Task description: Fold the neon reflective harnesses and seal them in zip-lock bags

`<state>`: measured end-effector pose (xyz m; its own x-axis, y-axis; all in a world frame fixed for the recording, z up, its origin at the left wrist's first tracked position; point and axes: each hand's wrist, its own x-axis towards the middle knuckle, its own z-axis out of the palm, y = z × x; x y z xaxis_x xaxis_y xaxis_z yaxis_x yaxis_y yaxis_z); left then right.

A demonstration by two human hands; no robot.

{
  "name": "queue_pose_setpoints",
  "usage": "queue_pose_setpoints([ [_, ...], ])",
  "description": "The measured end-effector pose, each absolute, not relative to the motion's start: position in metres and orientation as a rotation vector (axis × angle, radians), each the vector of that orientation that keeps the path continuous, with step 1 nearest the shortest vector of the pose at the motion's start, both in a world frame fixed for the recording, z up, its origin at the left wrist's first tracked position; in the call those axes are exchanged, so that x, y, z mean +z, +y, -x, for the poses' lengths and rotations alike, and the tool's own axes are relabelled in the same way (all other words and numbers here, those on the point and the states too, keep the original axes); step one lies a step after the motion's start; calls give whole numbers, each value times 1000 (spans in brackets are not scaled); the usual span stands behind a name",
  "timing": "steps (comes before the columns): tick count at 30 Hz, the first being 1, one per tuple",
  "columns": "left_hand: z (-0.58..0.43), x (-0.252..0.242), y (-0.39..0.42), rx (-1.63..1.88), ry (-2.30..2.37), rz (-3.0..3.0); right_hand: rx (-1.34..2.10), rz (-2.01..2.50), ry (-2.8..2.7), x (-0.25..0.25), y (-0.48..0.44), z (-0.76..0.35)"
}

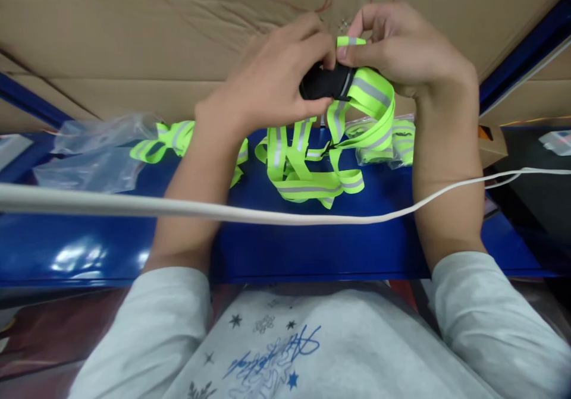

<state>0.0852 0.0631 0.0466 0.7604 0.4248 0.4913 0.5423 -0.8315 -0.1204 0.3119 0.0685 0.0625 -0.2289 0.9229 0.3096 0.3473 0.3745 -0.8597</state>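
My left hand is closed round a black buckle on a bright yellow-green reflective strap. Beside it, my right hand pinches a short end of the same strap between thumb and fingers, just above the buckle. Below both hands the strap hangs in loops onto a loose tangle of reflective straps with grey stripes. Another bundle of straps lies partly behind my left forearm. Further right, folded straps in a clear bag are partly covered by the hanging loops.
A white cable crosses in front of my forearms. Clear plastic bags lie at the left on the blue shelf. Brown cardboard stands behind. A small open carton sits at the right, near a blue post.
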Motion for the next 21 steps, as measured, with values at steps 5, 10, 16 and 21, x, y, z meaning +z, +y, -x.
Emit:
queue_pose_setpoints([
  [5, -86, 43, 77, -701, -700, 2726, 789, 1167, -1813, 65, 63, -307],
  [10, -83, 40, 82, -617, -778, 2716, 778, 1244, -1887, 59, 68, -303],
  [16, -75, 47, 88, -626, -727, 2841, 808, 1198, -1984, 57, 79, -320],
  [21, -75, 55, 83, -612, -678, 2881, 827, 1148, -1989, 64, 75, -335],
])
